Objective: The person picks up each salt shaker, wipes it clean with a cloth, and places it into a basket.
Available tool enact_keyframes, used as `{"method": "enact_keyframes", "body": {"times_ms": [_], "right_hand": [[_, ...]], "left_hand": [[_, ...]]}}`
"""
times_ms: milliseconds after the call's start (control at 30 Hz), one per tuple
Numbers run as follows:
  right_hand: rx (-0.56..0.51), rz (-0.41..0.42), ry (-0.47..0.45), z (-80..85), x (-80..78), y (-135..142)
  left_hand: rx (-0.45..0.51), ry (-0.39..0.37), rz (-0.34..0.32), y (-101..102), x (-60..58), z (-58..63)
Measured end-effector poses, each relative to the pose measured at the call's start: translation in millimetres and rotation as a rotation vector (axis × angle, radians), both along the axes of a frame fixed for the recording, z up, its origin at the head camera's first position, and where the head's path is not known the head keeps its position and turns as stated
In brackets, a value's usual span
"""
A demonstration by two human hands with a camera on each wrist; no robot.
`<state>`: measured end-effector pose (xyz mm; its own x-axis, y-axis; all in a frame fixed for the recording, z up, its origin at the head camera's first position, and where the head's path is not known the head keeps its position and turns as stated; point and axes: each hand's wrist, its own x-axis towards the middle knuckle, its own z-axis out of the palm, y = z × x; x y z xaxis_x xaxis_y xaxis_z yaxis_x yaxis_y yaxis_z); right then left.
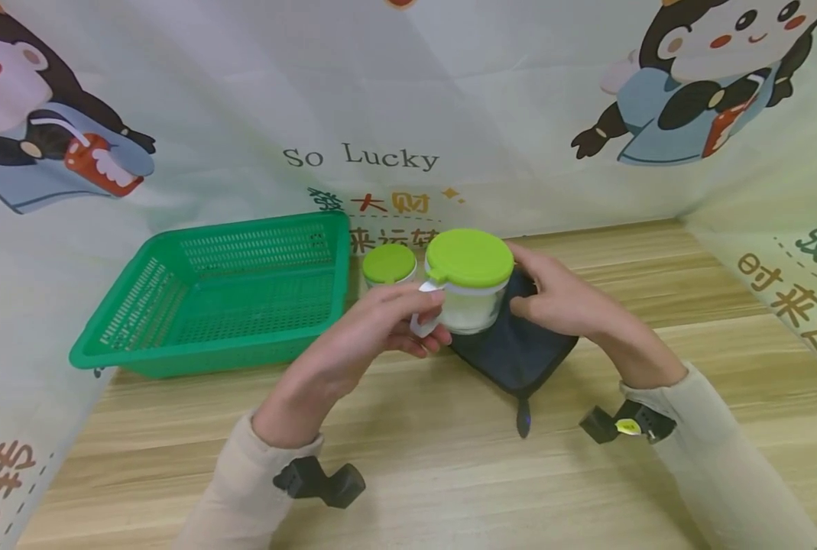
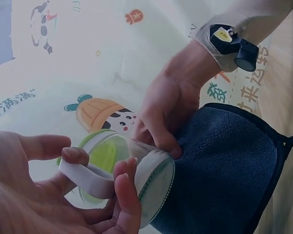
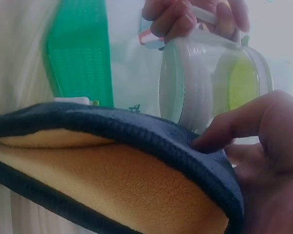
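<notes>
A clear glass jar (image 1: 473,312) with a lime-green lid (image 1: 470,256) is held above the table, white contents showing in its lower part. My left hand (image 1: 374,321) grips its white handle (image 2: 90,180), fingers curled through and around it. At the jar's other side, my right hand (image 1: 566,296) pinches a folded dark blue cloth (image 1: 528,351) between thumb and fingers, as the right wrist view shows. The cloth's orange underside (image 3: 136,180) faces that camera. It hangs beside and below the jar, a loop dangling from one corner.
A green perforated basket (image 1: 209,355) stands on the wooden table (image 1: 408,458) at the left. Behind my left hand is a smaller jar with a green lid (image 1: 389,263). A printed sheet (image 1: 518,137) covers the back and sides.
</notes>
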<state>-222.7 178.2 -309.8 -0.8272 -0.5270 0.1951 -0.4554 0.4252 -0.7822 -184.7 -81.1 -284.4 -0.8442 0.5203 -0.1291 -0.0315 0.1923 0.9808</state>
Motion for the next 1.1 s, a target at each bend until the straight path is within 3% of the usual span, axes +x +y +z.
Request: {"method": "enact_keyframes", "body": {"times_ms": [233, 533, 1100], "right_hand": [[-0.038, 0.066, -0.018, -1.3, -4.2, 5.8], [-0.079, 0.083, -0.056, -3.0, -5.4, 7.5], [-0.174, 0.221, -0.091, -9.4, -11.1, 14.1]], "left_hand": [[0.031, -0.007, -0.029, -3.1, 0.5, 0.5], [0.077, -0.04, -0.052, -7.9, -2.0, 0.1], [0.158, -0.108, -0.198, -11.1, -4.5, 0.1]]}}
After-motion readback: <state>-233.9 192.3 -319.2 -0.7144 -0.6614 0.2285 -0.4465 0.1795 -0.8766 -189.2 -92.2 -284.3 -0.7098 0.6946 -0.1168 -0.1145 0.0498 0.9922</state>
